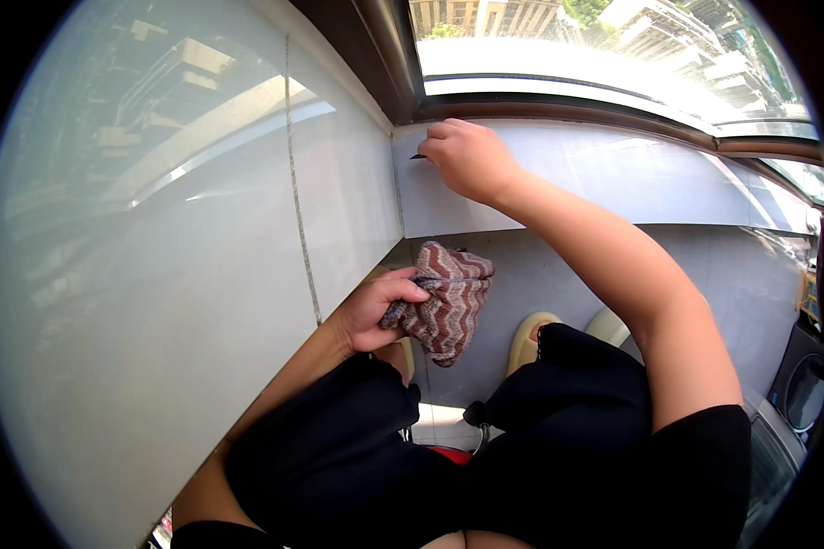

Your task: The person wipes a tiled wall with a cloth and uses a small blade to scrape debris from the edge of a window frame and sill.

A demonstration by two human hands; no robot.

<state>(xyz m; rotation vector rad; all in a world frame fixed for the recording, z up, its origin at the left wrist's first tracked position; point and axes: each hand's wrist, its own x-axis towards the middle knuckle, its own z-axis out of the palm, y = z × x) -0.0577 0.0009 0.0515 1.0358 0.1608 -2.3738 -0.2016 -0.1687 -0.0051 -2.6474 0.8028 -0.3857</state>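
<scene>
My left hand [378, 310] grips a folded cloth [453, 302] with a brown and pale zigzag pattern, held low in front of the tiled wall below the ledge. Farther up, my right hand [468, 159] is closed around a small dark object [418, 157]. Only its pointed tip shows; the rest is hidden in my fingers, so its kind cannot be told. That hand is over the pale windowsill [577, 171], close to the brown window frame [522, 106] and the sill's left corner.
A glossy tiled wall [247, 240] with a dark joint rises at the left. Below are my slippers [530, 340] on the grey floor. A front-loading appliance [801, 384] stands at the far right. Behind the glass, buildings show.
</scene>
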